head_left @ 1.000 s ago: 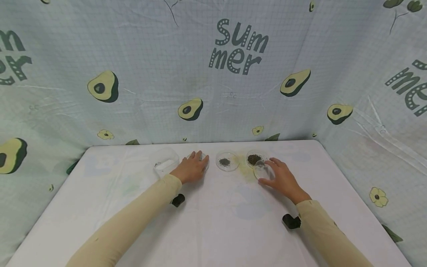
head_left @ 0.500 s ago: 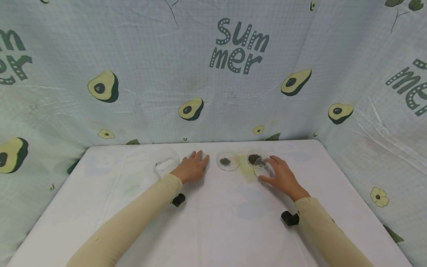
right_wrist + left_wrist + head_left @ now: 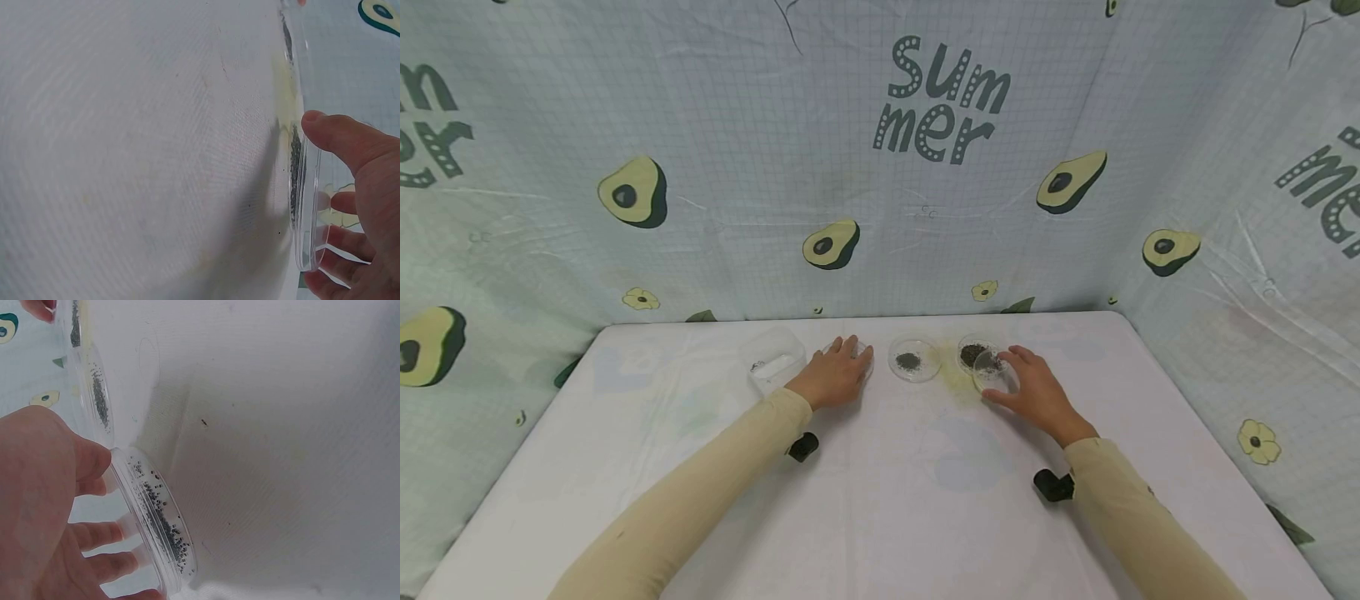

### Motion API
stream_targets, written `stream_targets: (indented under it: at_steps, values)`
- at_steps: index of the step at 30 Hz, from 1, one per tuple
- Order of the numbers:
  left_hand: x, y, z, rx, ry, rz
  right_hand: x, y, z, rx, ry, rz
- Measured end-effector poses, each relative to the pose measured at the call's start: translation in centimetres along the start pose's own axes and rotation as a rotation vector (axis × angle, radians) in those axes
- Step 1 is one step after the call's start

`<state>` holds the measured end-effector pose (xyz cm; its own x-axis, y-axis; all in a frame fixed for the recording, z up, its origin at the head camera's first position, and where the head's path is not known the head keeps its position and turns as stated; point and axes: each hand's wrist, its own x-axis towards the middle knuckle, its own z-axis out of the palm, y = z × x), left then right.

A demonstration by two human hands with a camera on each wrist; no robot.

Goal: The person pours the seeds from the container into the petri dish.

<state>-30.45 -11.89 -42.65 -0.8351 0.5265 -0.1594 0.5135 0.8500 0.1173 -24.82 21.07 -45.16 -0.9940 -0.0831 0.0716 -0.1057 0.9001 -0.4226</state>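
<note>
My left hand (image 3: pixel 831 373) spreads over a clear petri dish (image 3: pixel 165 519) of dark grains, its thumb at the rim and the other fingertips on the lid. At the right, my right hand (image 3: pixel 1037 390) holds a clear round petri dish lid (image 3: pixel 997 375) by its edge between thumb and fingers. That lid overlaps the near side of another petri dish (image 3: pixel 967 367), which contains dark brown grains (image 3: pixel 972 353). Between the hands stands an uncovered petri dish (image 3: pixel 914 375) with a small heap of dark grains (image 3: pixel 907 362).
Left of my left hand lies a clear container (image 3: pixel 769 360) with a white patch in it. A white cloth covers the table (image 3: pixel 880 492), which ends at an avocado-print curtain (image 3: pixel 737 200). Black wrist camera pieces (image 3: pixel 805 447) stick out beneath the sleeves.
The head view has shifted slightly. My right hand stays at the lid with hardly any movement, and my left hand keeps its place on the covered dish.
</note>
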Motion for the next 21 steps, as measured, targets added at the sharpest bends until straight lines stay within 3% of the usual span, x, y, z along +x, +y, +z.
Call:
stream_targets:
  at_steps: [21]
  values:
    - [-0.18,0.07,-0.04,-0.015,-0.011,-0.018,0.60,-0.25,-0.02,0.021,0.002,-0.031]
